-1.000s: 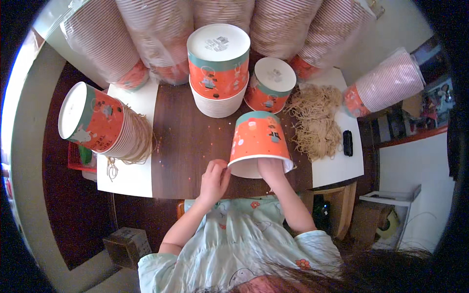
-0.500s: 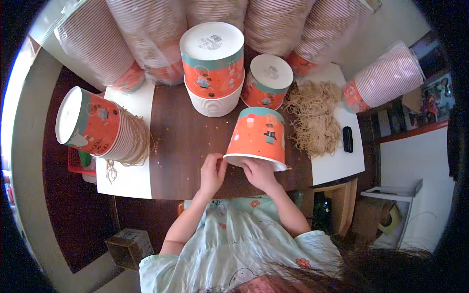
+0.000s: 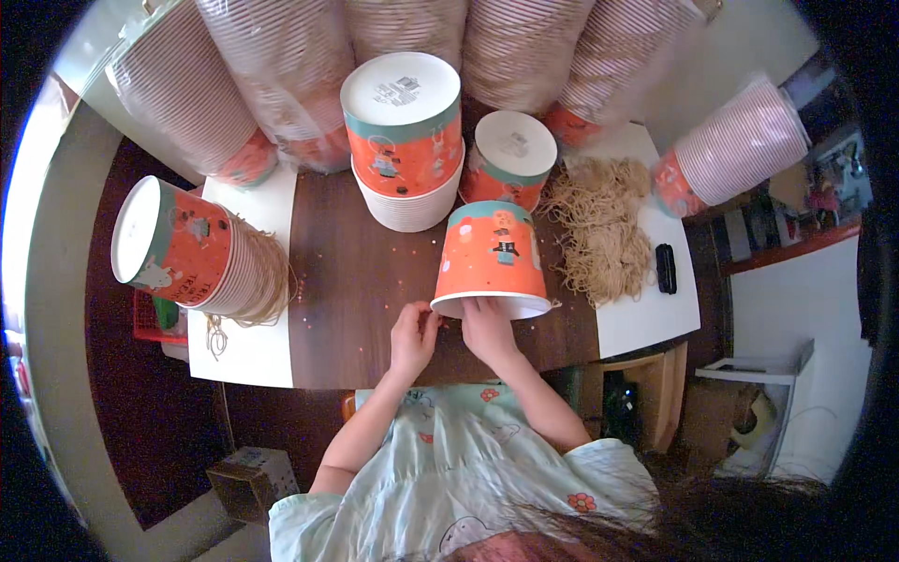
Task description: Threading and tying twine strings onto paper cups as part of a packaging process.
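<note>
An orange paper bucket (image 3: 492, 262) with a teal band is tilted in front of me, its open mouth toward me. My right hand (image 3: 489, 332) reaches under the rim, and its fingers are hidden inside. At the rim's left edge, my left hand (image 3: 413, 342) is closed in a pinch; what it grips is too small to make out. A bit of tan cord shows at the rim's right side. On the right lies a heap of tan cord loops (image 3: 604, 229). A tilted stack of buckets (image 3: 201, 248) with cords hanging from it is on the left.
Behind the bucket stand an upside-down bucket stack (image 3: 405, 140) and a shorter upside-down bucket (image 3: 513, 159). Several plastic-wrapped bucket stacks (image 3: 281, 84) line the back. A black oblong object (image 3: 666, 269) lies on white paper (image 3: 627, 328) at the right.
The bucket has turned a little, its printed figures shifting left, and it sits more upright. My right hand has moved slightly left and deeper under the rim. My left hand stays at the rim.
</note>
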`<state>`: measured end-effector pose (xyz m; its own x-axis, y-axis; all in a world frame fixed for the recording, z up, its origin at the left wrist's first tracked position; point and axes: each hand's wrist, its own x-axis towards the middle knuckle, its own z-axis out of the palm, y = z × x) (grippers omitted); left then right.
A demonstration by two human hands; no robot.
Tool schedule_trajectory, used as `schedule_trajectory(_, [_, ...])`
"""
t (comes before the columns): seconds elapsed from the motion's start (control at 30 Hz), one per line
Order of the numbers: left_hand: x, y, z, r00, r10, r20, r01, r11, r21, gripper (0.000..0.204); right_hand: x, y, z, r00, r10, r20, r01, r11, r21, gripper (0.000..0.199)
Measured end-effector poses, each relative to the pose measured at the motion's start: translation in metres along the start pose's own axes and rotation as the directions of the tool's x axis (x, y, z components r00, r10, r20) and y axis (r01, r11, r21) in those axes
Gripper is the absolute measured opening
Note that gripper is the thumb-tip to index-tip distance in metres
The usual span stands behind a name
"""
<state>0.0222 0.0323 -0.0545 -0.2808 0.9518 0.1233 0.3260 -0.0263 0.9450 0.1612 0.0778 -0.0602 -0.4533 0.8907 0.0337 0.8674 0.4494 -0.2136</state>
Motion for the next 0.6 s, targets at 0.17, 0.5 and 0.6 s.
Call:
schedule_trajectory(0.17, [0.001,0.002,-0.003,0.999,-0.049,-0.006,0.049,0.999,-0.003,0.008,-0.031,0.005,-0.024,0.973,-0.176,-0.150,0.215,0.928,0.304,0.027])
schedule_trajectory(0.5, [-0.001,-0.009,0.002,0.997,-0.077,-0.004,0.076,0.996,-0.046,0.009,-0.020,0.002,-0.029,0.969,0.038,-0.244,0.042,0.948,0.314,0.021])
schedule_trajectory(0.6, [0.000,-0.005,0.003,0.998,-0.055,-0.017,0.053,0.996,-0.072,0.009,-0.021,0.009,-0.025,0.992,-0.027,-0.126,0.052,0.978,0.200,0.017])
